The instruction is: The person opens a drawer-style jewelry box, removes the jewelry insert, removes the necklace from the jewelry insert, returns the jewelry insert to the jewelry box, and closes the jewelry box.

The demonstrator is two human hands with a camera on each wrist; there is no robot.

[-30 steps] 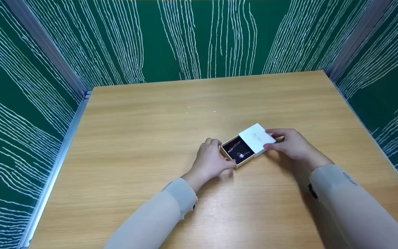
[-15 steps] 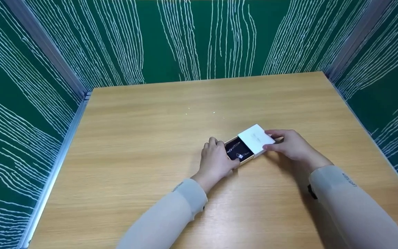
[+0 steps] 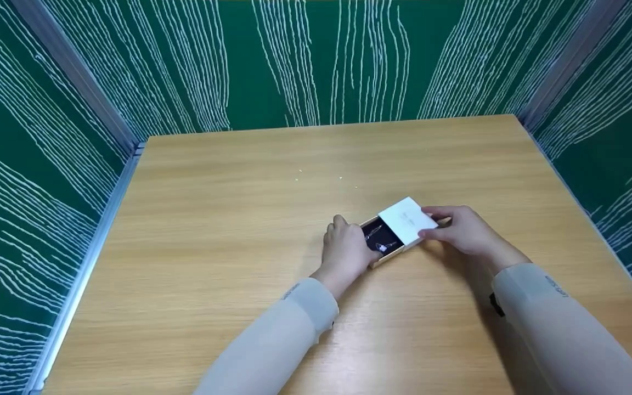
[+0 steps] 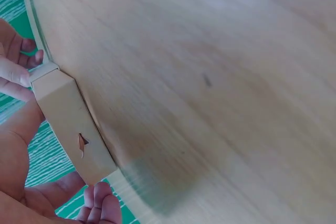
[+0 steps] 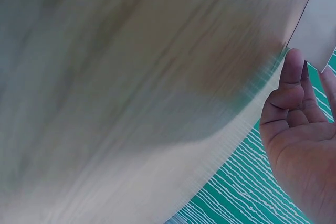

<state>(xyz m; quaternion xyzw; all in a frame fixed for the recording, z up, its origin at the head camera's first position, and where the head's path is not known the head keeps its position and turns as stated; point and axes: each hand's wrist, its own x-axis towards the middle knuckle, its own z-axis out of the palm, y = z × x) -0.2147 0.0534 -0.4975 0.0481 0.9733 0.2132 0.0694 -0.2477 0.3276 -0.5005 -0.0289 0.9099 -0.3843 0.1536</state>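
A small drawer-style jewelry box lies on the table, its white sleeve (image 3: 405, 218) covering only the right part. From the sleeve's left side juts the tray (image 3: 389, 259), lined in black. Silvery jewelry (image 3: 382, 247) with a bright stone lies on the lining; its exact kind is too small to tell. My left hand (image 3: 345, 248) grips the tray's outer end between thumb and fingers, hiding that end in the head view. In the left wrist view the tray's end wall shows a small ribbon tab (image 4: 82, 144). My right hand (image 3: 468, 231) pinches the sleeve's right end.
The wooden table (image 3: 212, 230) carries a few tiny white specks (image 3: 340, 178) beyond the box. Green panels (image 3: 316, 60) with white streaks stand behind and on both sides, joined by grey metal posts (image 3: 74, 71).
My left hand has shifted right, farther over the tray's outer end, covering more of it. The right hand and the white sleeve stay where they were.
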